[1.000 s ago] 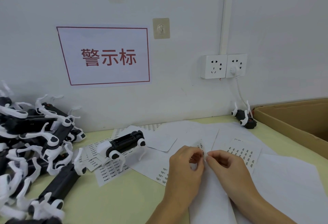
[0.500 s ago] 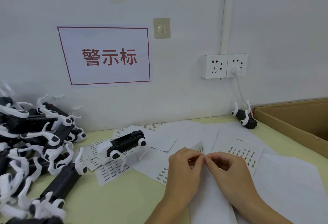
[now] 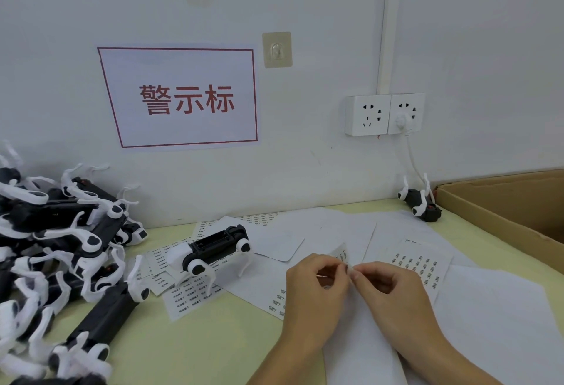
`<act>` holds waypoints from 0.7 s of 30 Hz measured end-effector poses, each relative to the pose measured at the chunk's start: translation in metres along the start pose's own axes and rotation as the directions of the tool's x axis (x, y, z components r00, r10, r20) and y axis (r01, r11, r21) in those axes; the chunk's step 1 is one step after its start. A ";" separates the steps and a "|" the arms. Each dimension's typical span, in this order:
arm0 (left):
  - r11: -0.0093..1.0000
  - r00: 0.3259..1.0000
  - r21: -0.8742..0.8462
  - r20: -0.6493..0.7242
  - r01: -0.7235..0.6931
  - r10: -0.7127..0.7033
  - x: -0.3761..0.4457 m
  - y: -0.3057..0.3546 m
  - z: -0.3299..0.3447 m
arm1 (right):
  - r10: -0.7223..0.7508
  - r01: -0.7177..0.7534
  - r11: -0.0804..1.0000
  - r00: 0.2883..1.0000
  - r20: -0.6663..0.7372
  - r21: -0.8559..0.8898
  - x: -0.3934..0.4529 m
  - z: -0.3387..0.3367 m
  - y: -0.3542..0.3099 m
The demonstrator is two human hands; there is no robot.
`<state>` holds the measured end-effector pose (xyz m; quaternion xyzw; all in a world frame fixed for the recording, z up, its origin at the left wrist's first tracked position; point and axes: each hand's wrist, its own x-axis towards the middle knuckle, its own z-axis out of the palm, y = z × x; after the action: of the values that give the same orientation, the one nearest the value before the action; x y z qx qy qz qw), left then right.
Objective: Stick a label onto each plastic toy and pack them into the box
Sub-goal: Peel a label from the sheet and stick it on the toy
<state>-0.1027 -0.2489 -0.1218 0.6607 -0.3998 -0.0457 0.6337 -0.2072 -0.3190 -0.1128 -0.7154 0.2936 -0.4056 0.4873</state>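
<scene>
Closest to me, both hands meet over the loose white paper at the front of the bench (image 3: 213,339). The left hand (image 3: 314,296) has its thumb and forefinger drawn together into a narrow grip on the lower edge of a small label sheet (image 3: 342,255), which stands up behind the fingertips. The right hand (image 3: 396,296) pinches tight at the same spot, its fingertips touching the left's; something small and white sits between them, but whether it is a peeled label or only the sheet's edge I cannot tell.

Just right of the hands lies a printed label sheet (image 3: 418,265) with rows of dark marks, flat on other white sheets. To the left, more label sheets (image 3: 189,293) are scattered on the yellow-green surface, and a black-and-white dog-shaped toy (image 3: 213,247) stands on its legs on top of them, apart from both hands.

Far left, a heap of the same toys (image 3: 61,247) lies tangled, white legs sticking out every way.

Further back on the right, the cardboard box (image 3: 503,210) sits open at the bench edge, with one toy lying upside down (image 3: 419,204) just beside its near corner, against the wall. On the wall hang a red-bordered sign (image 3: 183,97) and a double socket (image 3: 384,114) with a white plug in it.
</scene>
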 end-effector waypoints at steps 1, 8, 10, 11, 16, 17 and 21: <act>1.000 1.000 -0.008 0.009 0.003 -0.003 0.000 0.001 0.000 | -0.001 0.001 1.000 1.000 -0.006 -0.005 0.000 0.000 0.000; 0.999 0.999 -0.016 0.016 0.049 -0.049 0.001 0.002 -0.003 | -0.024 0.024 0.999 1.000 -0.005 -0.048 0.000 0.001 0.003; 0.999 0.999 0.000 0.014 0.048 -0.048 0.001 0.003 -0.003 | -0.036 0.035 0.997 0.999 -0.011 -0.070 0.000 0.002 0.004; 0.998 0.998 0.003 0.016 0.055 -0.055 0.001 0.003 -0.003 | -0.042 0.041 0.996 0.999 -0.014 -0.081 0.000 0.002 0.004; 0.996 0.995 0.003 0.024 0.095 -0.095 0.002 0.002 -0.003 | -0.154 0.149 0.968 0.988 -0.004 -0.203 -0.001 0.002 0.003; 0.995 0.995 0.001 0.022 0.100 -0.100 0.002 0.002 -0.004 | -0.164 0.160 0.962 0.986 -0.001 -0.223 -0.001 0.002 0.003; 0.991 0.991 -0.024 -0.007 0.133 -0.133 0.002 0.003 -0.005 | -0.153 0.135 0.957 0.987 -0.052 -0.258 0.002 0.001 0.005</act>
<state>-0.0997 -0.2460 -0.1174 0.6785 -0.3517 -0.0897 0.6387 -0.2060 -0.3222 -0.1175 -0.7764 0.3076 -0.4244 0.3500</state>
